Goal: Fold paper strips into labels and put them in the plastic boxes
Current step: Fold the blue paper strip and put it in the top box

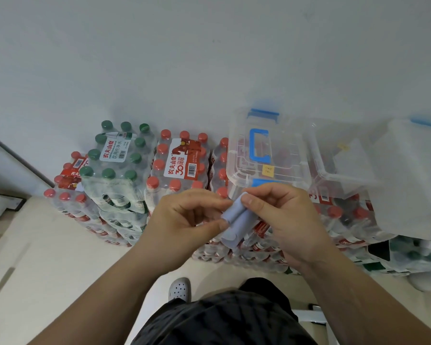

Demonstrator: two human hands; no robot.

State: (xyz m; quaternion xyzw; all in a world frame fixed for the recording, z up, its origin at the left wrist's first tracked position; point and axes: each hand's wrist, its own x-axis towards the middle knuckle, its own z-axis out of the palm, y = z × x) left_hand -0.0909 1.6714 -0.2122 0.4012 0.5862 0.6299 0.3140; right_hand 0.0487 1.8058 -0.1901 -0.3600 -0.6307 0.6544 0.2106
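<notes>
At frame centre, your left hand [187,217] and right hand [284,220] both pinch the folded pale blue paper strip [237,220], just below the lidded plastic box [294,150] showing a yellow label [268,170], atop bottled-water packs [179,158].

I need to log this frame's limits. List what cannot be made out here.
All in the head view:
1. The yellow sticker on the lidded plastic box: writing too small to read.
2. The paper strip: partly covered by the left hand and right hand that pinch it, so any print is hidden.
3. The second box, further right: blurred, contents unclear.
4. The far-right box: cut off by the frame edge.
</notes>
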